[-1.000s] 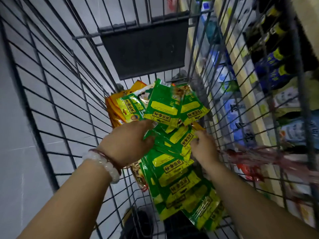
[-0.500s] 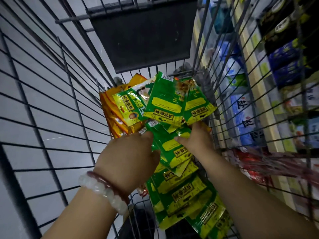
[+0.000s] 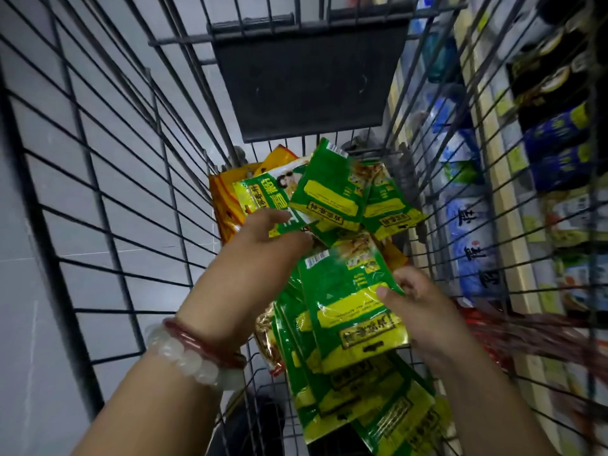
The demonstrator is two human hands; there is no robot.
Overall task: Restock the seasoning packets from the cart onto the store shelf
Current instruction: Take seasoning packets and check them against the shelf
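Inside the grey wire shopping cart (image 3: pixel 138 205), the right hand (image 3: pixel 424 311) pinches a green-and-yellow foil seasoning packet (image 3: pixel 348 297) at its right edge, atop the heap. Just left, the left hand (image 3: pixel 260 258) reaches forward, fingers extended, touching further packets (image 3: pixel 332 195).

Right hand (image 3: pixel 424 311) pinches a green packet (image 3: pixel 352 304) above the packet pile (image 3: pixel 358 399) in the wire cart (image 3: pixel 108 192); left hand (image 3: pixel 263 251) reaches among upper packets (image 3: pixel 332 192).
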